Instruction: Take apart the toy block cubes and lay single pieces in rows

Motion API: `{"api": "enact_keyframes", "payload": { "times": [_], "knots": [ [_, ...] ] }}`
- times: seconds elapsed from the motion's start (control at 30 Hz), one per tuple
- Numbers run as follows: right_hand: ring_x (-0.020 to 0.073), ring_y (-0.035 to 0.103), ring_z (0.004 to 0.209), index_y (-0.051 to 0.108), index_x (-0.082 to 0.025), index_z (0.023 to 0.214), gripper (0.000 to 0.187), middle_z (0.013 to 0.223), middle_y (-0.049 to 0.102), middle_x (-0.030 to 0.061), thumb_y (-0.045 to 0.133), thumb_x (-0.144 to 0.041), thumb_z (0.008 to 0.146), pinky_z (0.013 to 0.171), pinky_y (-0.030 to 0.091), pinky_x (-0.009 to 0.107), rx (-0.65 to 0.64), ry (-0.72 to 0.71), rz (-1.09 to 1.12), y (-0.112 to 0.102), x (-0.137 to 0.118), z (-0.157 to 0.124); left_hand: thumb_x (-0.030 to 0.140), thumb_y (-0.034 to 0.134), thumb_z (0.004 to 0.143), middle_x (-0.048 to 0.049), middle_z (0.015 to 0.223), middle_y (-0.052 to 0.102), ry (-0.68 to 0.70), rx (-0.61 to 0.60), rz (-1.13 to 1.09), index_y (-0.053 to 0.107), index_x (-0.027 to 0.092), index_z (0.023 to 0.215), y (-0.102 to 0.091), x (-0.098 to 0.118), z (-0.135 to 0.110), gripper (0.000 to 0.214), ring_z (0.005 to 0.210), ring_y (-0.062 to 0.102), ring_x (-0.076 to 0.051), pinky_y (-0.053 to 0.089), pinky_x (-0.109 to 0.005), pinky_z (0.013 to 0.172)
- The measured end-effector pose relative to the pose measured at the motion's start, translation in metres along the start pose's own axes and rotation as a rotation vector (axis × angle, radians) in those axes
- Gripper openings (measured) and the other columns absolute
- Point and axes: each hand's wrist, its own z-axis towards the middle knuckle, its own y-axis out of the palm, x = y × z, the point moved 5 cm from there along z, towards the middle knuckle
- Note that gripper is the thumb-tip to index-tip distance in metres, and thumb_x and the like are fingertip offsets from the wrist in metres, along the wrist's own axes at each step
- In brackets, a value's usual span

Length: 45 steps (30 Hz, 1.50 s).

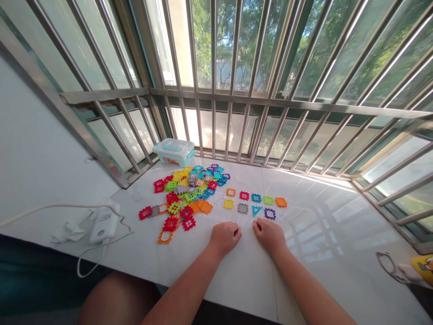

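Observation:
My left hand [225, 237] rests on the white tabletop as a loose fist, with nothing showing in it. To its right, my right hand [269, 235] is curled up the same way, just below a purple square building tile [269, 213] and a blue triangular tile [257, 211]. A grey tile [242, 208] and a yellow tile [228, 204] lie beyond my left hand. Behind these is a row with an orange tile [231, 192], a red tile [244, 196], a blue tile [256, 198], a green tile [268, 200] and another orange one.
A heap of mixed plastic tiles [182, 194] spreads to the left. Behind it stands a lidded clear box [174, 152]. A white power strip [104, 224] with cables lies at the left, and a phone-strap-like loop [389, 266] at the right. Metal bars [230, 101] line the windows.

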Motion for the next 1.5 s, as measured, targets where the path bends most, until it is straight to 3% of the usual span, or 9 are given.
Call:
{"api": "enact_keyframes", "payload": {
  "times": [0.17, 0.3, 0.47, 0.57, 0.7, 0.83, 1.0, 1.13, 1.5],
  "knots": [
    [0.0142, 0.055, 0.064, 0.063, -0.022, 0.074, 0.038, 0.076, 0.072, 0.002, 0.05, -0.037, 0.105, 0.062, 0.016, 0.033, -0.022, 0.024, 0.001, 0.002, 0.001, 0.002, 0.044, 0.049, 0.099, 0.002, 0.059, 0.052, -0.032, 0.056, -0.343, 0.051, 0.02, 0.06, -0.015, -0.015, -0.008, 0.046, 0.06, 0.046, -0.012, 0.029, -0.027, 0.06],
    [0.0144, 0.055, 0.063, 0.063, -0.022, 0.074, 0.038, 0.077, 0.072, 0.0021, 0.049, -0.038, 0.105, 0.062, 0.016, 0.033, -0.032, 0.037, 0.002, 0.002, 0.002, 0.002, 0.049, 0.048, 0.1, 0.005, 0.056, 0.039, -0.048, 0.127, -0.447, 0.043, 0.02, 0.06, -0.055, -0.056, -0.021, 0.05, 0.058, 0.039, -0.011, 0.027, -0.026, 0.059],
    [0.0148, 0.056, 0.065, 0.066, -0.023, 0.075, 0.038, 0.079, 0.073, 0.0026, 0.049, -0.039, 0.105, 0.062, 0.016, 0.033, -0.043, 0.056, 0.002, 0.001, 0.001, 0.002, 0.048, 0.052, 0.098, 0.0031, 0.063, 0.054, -0.199, 0.399, -0.191, 0.056, 0.022, 0.07, -0.123, -0.141, -0.029, 0.039, 0.063, 0.05, -0.014, 0.036, -0.027, 0.063],
    [0.0151, 0.056, 0.065, 0.067, -0.023, 0.075, 0.038, 0.079, 0.073, 0.0025, 0.049, -0.038, 0.105, 0.062, 0.017, 0.033, -0.046, 0.06, 0.002, 0.0, 0.001, 0.002, 0.043, 0.051, 0.099, -0.003, 0.083, 0.068, -0.235, 0.469, -0.004, 0.068, 0.022, 0.083, -0.145, -0.178, -0.015, 0.031, 0.078, 0.06, -0.02, 0.046, -0.031, 0.075],
    [0.015, 0.056, 0.065, 0.066, -0.024, 0.075, 0.037, 0.078, 0.073, 0.0013, 0.05, -0.038, 0.104, 0.062, 0.017, 0.032, -0.04, 0.056, 0.013, -0.001, 0.001, 0.002, 0.03, 0.051, 0.096, -0.0139, 0.12, 0.07, -0.12, 0.415, 0.196, 0.074, 0.018, 0.118, -0.148, -0.201, 0.021, 0.035, 0.114, 0.062, -0.03, 0.047, -0.042, 0.107],
    [0.0149, 0.056, 0.065, 0.065, -0.024, 0.074, 0.037, 0.077, 0.073, 0.0011, 0.05, -0.038, 0.104, 0.062, 0.017, 0.032, -0.032, 0.061, 0.008, 0.0, 0.002, 0.002, 0.026, 0.052, 0.094, -0.0172, 0.137, 0.064, -0.197, 0.309, 0.292, 0.069, 0.016, 0.134, -0.144, -0.228, 0.048, 0.045, 0.127, 0.058, -0.034, 0.045, -0.047, 0.112],
    [0.015, 0.058, 0.066, 0.066, -0.023, 0.075, 0.037, 0.078, 0.073, 0.0021, 0.05, -0.038, 0.104, 0.062, 0.017, 0.033, -0.039, 0.049, 0.004, -0.001, 0.001, 0.002, 0.033, 0.057, 0.094, -0.0146, 0.128, 0.07, -0.245, 0.223, 0.262, 0.072, 0.019, 0.127, -0.143, -0.251, 0.055, 0.038, 0.117, 0.064, -0.032, 0.051, -0.044, 0.103],
    [0.0152, 0.059, 0.067, 0.068, -0.023, 0.077, 0.037, 0.08, 0.074, 0.0023, 0.049, -0.038, 0.105, 0.062, 0.018, 0.033, -0.05, 0.054, -0.002, -0.001, 0.002, 0.002, 0.035, 0.055, 0.097, -0.0121, 0.119, 0.074, -0.272, 0.25, 0.22, 0.074, 0.021, 0.115, -0.15, -0.254, 0.051, 0.03, 0.111, 0.067, -0.03, 0.053, -0.04, 0.097],
    [0.0152, 0.06, 0.068, 0.068, -0.023, 0.075, 0.038, 0.08, 0.074, 0.0022, 0.049, -0.038, 0.105, 0.061, 0.018, 0.033, -0.059, 0.065, -0.001, -0.003, 0.0, 0.002, 0.034, 0.042, 0.102, -0.0148, 0.113, 0.077, -0.407, 0.334, 0.213, 0.073, 0.019, 0.122, -0.17, -0.255, 0.05, 0.04, 0.101, 0.071, -0.031, 0.054, -0.041, 0.091]
  ]
}}
